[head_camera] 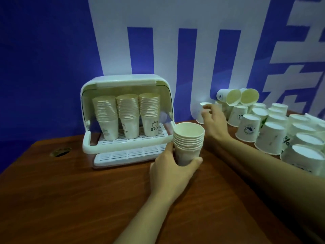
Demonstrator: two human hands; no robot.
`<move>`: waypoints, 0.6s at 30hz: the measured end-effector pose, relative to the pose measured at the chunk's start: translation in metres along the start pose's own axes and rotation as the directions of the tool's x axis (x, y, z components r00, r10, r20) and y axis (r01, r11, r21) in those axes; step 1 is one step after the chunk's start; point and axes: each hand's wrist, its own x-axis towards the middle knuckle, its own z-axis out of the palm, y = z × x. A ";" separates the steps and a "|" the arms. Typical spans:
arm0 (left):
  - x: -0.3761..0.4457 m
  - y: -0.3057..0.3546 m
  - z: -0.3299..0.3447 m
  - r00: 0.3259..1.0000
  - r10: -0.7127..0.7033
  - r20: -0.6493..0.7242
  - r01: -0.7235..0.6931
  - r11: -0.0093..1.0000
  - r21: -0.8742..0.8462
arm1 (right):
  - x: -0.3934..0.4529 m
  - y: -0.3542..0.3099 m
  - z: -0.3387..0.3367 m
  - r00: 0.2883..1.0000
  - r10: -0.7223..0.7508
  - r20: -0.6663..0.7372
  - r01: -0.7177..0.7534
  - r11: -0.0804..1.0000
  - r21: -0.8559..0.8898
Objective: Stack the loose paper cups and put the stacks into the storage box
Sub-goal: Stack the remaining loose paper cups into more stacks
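Note:
My left hand (173, 170) grips an upright stack of paper cups (189, 143) just above the table, in front of the storage box. The white storage box (91, 138) stands open at the back, its lid flipped up, with three tall cup stacks (129, 115) side by side on its slatted rack. My right hand (213, 120) reaches to the far right and its fingers curl round an upside-down loose cup (202, 111) by the wall. Several more loose cups (270, 136) stand upside down to the right, and two lie on their sides (233, 96) on top.
The brown wooden table (88, 199) has a round cable hole (60, 152) at the left. A slatted white tray (126, 154) juts out under the box front. A blue and white banner wall (193, 50) closes the back.

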 end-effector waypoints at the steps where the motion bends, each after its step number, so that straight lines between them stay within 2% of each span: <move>1: 0.002 0.000 0.001 1.000 0.004 -0.003 -0.004 1.000 0.009 | 0.018 0.010 0.005 0.996 -0.060 0.073 0.073 0.979 -0.193; 3: 0.003 -0.002 0.002 1.000 0.005 -0.013 -0.004 1.000 0.025 | 0.048 0.024 0.013 0.950 -0.124 0.286 0.256 0.835 -0.488; 5: 0.004 -0.003 0.003 1.000 0.011 -0.017 -0.011 1.000 0.022 | 0.065 0.032 0.018 0.918 -0.067 0.390 0.304 0.751 -0.586; 7: 0.004 -0.003 0.002 1.000 0.006 -0.012 -0.006 1.000 0.014 | 0.068 0.036 0.021 0.952 -0.051 0.301 0.242 0.728 -0.642; 9: 0.004 -0.003 0.001 1.000 0.000 -0.015 0.000 1.000 0.015 | 0.063 0.034 0.014 0.978 -0.139 0.154 0.208 0.688 -0.695; 11: 0.005 -0.002 0.001 1.000 -0.010 -0.021 0.010 1.000 0.014 | 0.057 0.036 0.004 0.972 -0.207 0.111 0.221 0.648 -0.729; 14: 0.005 0.000 0.001 1.000 -0.013 -0.020 0.013 1.000 0.023 | 0.042 0.041 -0.011 0.992 -0.110 0.057 0.118 0.689 -0.715; 16: 0.004 0.001 -0.001 1.000 -0.013 -0.011 0.014 1.000 0.021 | 0.026 0.044 -0.021 0.994 0.044 0.101 0.027 0.792 -0.610; 18: 0.004 0.000 0.000 1.000 -0.011 -0.014 0.011 1.000 0.010 | 0.010 0.043 -0.032 0.983 0.135 0.122 -0.058 0.869 -0.492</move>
